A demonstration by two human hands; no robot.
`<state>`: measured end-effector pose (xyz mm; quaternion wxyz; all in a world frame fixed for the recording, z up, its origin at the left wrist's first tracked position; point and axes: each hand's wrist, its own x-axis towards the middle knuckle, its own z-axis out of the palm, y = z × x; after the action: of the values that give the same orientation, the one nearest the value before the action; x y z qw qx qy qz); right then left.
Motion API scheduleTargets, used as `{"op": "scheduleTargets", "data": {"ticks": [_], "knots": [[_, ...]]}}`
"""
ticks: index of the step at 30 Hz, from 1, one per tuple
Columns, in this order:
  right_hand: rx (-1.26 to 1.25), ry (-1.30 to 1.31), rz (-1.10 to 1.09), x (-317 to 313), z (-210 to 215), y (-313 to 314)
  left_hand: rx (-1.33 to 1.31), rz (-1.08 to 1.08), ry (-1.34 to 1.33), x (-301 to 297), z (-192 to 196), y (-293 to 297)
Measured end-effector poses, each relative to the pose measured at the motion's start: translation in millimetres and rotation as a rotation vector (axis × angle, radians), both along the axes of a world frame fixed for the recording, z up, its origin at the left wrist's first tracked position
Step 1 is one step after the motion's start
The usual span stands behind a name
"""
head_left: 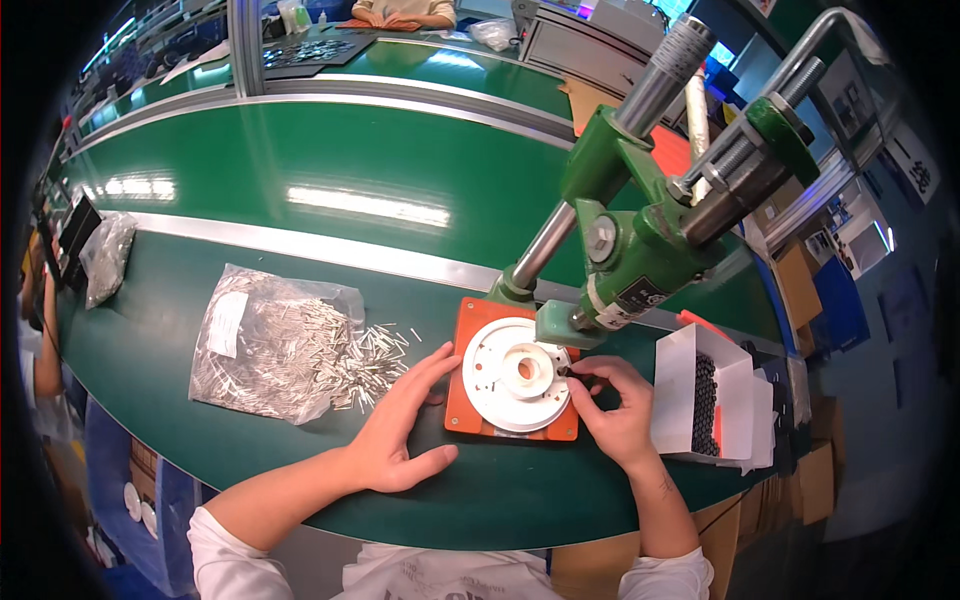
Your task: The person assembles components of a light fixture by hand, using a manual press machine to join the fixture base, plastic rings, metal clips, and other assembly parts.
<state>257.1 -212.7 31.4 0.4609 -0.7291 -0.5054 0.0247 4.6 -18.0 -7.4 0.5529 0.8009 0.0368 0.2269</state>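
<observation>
Left hand (400, 425) lies flat and spread, fingers touching loose metal pins (375, 355) just left of the white disc (515, 375). Right hand (612, 400) pinches a small dark part (563, 371) at the disc's right edge.

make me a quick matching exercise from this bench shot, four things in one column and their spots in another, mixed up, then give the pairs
Things:
1. white round fixture
2. clear bag of metal pins
3. white box of small black parts
4. green hand press

Places:
A. right of the right hand
B. standing behind the orange plate, head over the fixture
C. on the orange plate, between the two hands
D. on the green bench beyond the left hand, pins spilling from its open end

Pairs: 1-C, 2-D, 3-A, 4-B
</observation>
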Motion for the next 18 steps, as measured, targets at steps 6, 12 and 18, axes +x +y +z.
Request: {"op": "scheduleTargets", "data": {"ticks": [6, 12, 18], "knots": [[-0.066, -0.224, 0.05, 2, 14, 3, 0.025, -0.01, -0.013, 0, -2, 1], [-0.158, -0.338, 0.136, 5, 34, 9, 0.033, -0.023, -0.021, 0, 0, 0], [-0.329, -0.114, 0.144, 3, 52, 17, -0.01, -0.014, -0.035, 0, -3, 1]]}}
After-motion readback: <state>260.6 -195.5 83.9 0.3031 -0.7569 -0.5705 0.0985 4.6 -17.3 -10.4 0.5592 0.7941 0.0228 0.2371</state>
